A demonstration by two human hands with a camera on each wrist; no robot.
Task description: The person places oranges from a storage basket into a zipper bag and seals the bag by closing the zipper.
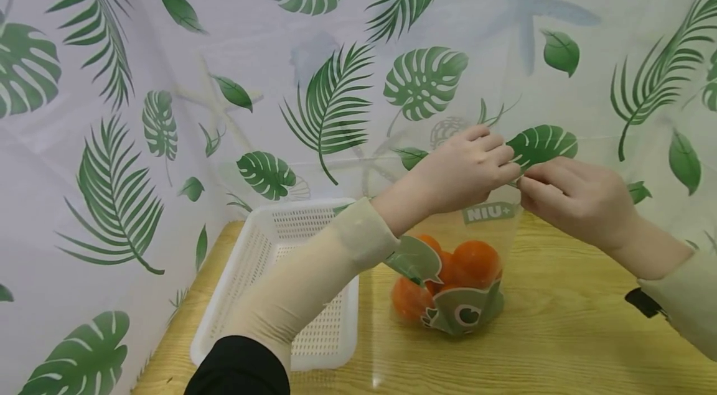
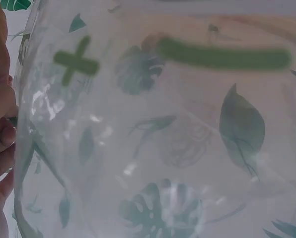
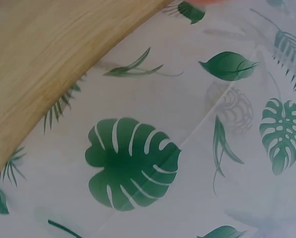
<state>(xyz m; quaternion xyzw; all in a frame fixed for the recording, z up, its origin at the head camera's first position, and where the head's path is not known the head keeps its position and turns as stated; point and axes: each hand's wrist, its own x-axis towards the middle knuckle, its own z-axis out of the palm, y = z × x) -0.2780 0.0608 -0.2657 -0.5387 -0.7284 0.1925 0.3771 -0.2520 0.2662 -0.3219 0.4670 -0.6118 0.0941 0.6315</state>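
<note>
A clear plastic bag (image 1: 490,230) printed with green shapes and "NIU+" stands on the wooden table, holding several oranges (image 1: 476,263) at its bottom. The left hand (image 1: 462,171) grips the bag's top edge with curled fingers, back of the hand up. Close beside it, the right hand (image 1: 585,205) pinches the same top edge between thumb and fingers. In the left wrist view the bag's film (image 2: 143,129) fills most of the picture, with fingers (image 2: 1,153) at the left edge. Neither hand shows in the right wrist view.
A white perforated plastic basket (image 1: 350,345) sits left of the bag, partly covered by the left forearm. Beneath them lies the wood-grain table (image 1: 560,320). A white leaf-patterned sheet (image 1: 347,28) hangs behind and at the left side.
</note>
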